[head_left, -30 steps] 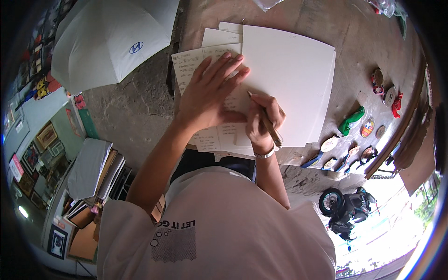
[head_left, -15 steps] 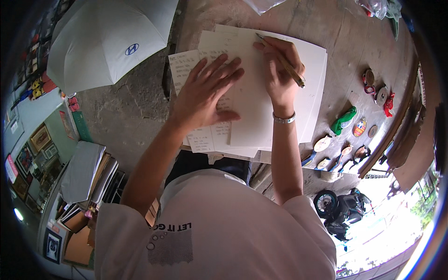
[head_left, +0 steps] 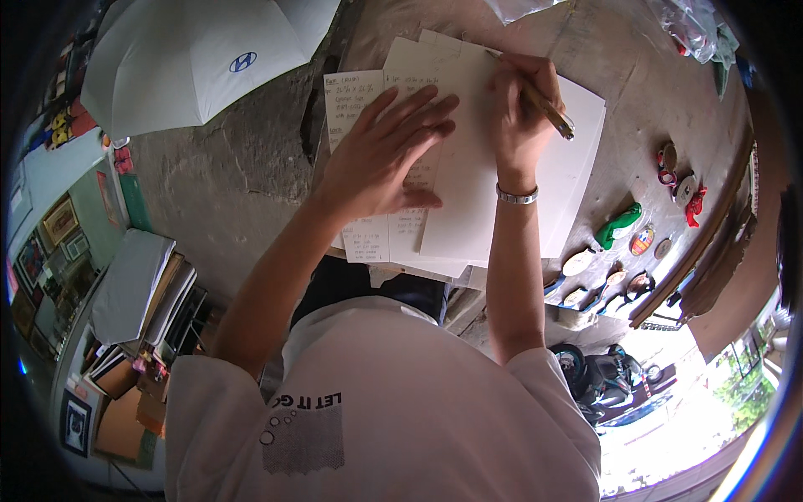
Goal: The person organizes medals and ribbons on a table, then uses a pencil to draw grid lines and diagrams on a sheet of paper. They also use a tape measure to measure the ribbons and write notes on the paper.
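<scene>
1. While the left hand [head_left: 381, 163] lies flat w/ fingers spread, grasping nothing, it pins the handwritten note sheets [head_left: 368, 226] so they can't slide.
2. Right hand [head_left: 519, 117], fingers clenched on a pencil [head_left: 548, 109], tip at far edge of the blank white sheet [head_left: 502, 209] – writing grip.
3. Sheets sit mid-desk [head_left: 611, 75], near edges overhanging toward the lap.
4. Open room: bare desk right of the paper; small trinkets [head_left: 619, 226] further right, umbrella [head_left: 201, 58] far left.
</scene>
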A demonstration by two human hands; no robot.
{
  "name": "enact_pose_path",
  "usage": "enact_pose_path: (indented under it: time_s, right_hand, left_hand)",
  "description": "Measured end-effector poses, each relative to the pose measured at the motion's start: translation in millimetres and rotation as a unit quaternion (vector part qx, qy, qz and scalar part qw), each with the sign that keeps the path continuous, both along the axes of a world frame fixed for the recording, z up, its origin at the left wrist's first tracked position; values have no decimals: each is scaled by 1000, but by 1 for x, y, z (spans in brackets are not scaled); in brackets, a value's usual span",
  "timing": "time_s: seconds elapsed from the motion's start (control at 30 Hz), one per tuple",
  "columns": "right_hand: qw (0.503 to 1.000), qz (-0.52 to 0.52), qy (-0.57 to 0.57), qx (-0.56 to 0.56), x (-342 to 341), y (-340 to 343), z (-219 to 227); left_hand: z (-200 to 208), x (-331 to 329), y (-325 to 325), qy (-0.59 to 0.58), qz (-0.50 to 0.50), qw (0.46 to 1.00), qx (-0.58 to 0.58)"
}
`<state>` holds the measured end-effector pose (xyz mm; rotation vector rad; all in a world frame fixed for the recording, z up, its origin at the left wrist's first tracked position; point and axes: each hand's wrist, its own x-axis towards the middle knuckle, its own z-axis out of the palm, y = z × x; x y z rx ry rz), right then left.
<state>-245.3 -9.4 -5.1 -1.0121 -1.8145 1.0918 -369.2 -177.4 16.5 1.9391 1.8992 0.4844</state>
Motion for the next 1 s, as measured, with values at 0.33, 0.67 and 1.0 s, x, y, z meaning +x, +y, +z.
enact_pose_path:
  time_s: [0.33,0.67,1.0]
  right_hand:
    - [990,41,-132,-17,65,-82,19]
    - [978,-57,40,-198,129,-179,44]
    - [998,-46,-3,-42,-11,-36,16]
  left_hand:
    - [3,0,-3,-50,29,998,8]
    - [-2,-1,2,-57,5,998,-14]
    - [4,-2,4,-25,0,1000,17]
